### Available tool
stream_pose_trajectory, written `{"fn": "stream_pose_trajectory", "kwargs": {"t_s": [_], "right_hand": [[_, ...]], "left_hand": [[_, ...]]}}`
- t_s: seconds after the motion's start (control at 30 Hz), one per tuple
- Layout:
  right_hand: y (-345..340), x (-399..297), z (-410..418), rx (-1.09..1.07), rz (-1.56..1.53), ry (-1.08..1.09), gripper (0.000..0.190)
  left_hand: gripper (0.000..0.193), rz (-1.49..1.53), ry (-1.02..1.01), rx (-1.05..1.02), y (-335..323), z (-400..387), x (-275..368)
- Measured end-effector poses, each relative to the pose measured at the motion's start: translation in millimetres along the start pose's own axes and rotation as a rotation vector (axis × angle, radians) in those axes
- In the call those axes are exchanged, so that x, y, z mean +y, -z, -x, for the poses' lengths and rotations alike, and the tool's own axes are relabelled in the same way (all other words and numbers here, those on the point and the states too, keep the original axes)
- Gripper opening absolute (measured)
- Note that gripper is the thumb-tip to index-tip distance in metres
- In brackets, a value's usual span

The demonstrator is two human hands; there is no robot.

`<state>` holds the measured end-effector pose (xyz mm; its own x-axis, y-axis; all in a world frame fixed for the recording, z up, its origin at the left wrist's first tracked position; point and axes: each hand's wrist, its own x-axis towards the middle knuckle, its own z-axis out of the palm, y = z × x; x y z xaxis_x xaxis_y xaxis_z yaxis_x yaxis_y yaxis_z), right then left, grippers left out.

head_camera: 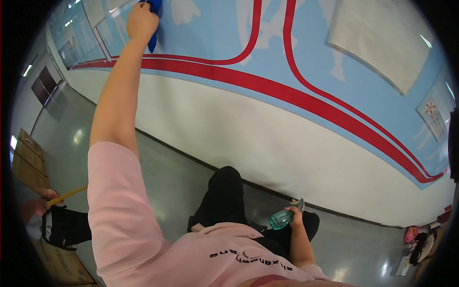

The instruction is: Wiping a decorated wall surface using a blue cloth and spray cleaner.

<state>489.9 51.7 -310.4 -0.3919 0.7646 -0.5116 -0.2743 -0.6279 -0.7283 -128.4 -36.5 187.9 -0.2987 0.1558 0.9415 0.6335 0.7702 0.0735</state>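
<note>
My left hand (142,22) is raised high at the upper left, shut on a blue cloth (152,42) against the light-blue wall panel (222,39) with red stripes. Part of the cloth hangs below the fist; the rest is hidden by the hand or cut off by the top edge. Down by my right thigh, my right hand (296,214) holds a translucent teal spray bottle (280,219) by its neck, near the trigger head (298,205). The bottle is tilted, its base towards the left. My legs, in black trousers, are bent close to the wall's white lower part (229,111).
Clear-covered sheets (380,39) hang on the panel at right. At far left, another person's hands (50,197) hold a yellow stick (68,195) near a black bag or cloth (68,226) and cardboard (66,263). Assorted items (417,244) lie on the grey floor at lower right.
</note>
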Motion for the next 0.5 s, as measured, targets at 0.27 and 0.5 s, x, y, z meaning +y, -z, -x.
{"fn": "stream_pose_trajectory", "kwargs": {"t_s": [0.27, 0.5], "right_hand": [[7, 3, -6, -0.044, -0.032, -0.003, 0.053], [4, 4, -3, -0.023, -0.007, 0.006, 0.056]], "left_hand": [[0.057, 0.542, -0.355, 0.201, 88, 44, 130], [0.062, 0.588, -0.38, 0.272, 85, 47, 136]]}}
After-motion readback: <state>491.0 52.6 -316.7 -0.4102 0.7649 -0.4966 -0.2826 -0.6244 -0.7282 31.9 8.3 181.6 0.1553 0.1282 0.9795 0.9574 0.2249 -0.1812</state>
